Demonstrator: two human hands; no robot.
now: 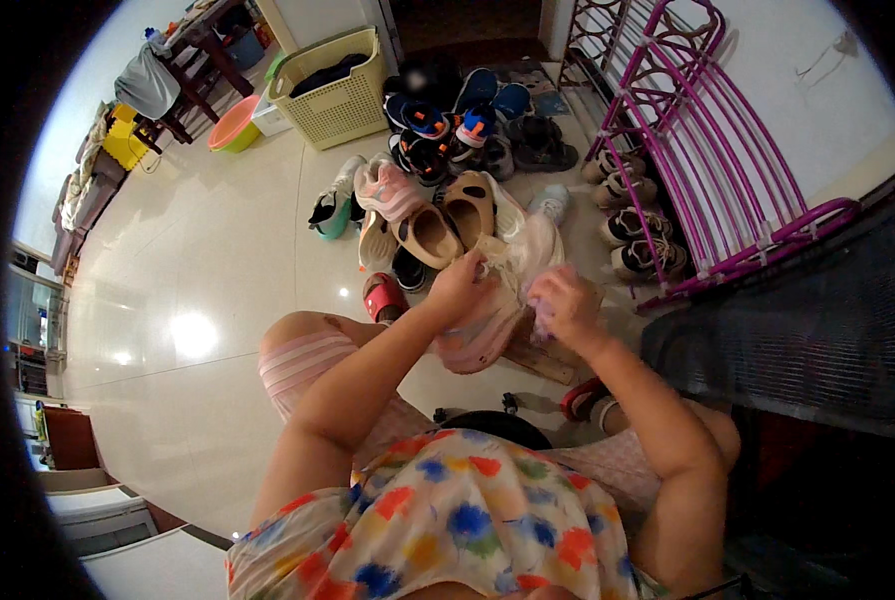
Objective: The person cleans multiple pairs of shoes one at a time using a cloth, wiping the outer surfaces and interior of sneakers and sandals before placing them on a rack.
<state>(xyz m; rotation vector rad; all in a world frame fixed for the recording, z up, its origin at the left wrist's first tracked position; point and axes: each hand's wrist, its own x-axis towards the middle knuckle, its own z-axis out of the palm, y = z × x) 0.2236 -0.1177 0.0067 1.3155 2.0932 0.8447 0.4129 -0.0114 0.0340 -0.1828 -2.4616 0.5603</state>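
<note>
My left hand (464, 291) grips a pale pink and white sneaker (477, 349) by its upper, near the laces, above the floor in front of my knees. In my right hand (567, 306) is a bunched lilac cloth (542, 313), held against the sneaker's right side. Both hands are slightly blurred. Just beyond them, a whitish shoe (541, 232) is partly hidden. Tan clogs (428, 236) lie past my left hand, with a pink sneaker (389, 187) behind them. A wooden board (541, 361) shows under the held sneaker.
Several dark and blue shoes (485, 124) are piled farther off. A purple metal rack (717, 150) stands at right, with shoes (642, 244) beside it. A cream laundry basket (335, 97) and an orange-and-green basin (235, 124) stand at the back left. A dark mesh chair back (800, 330) is close at right.
</note>
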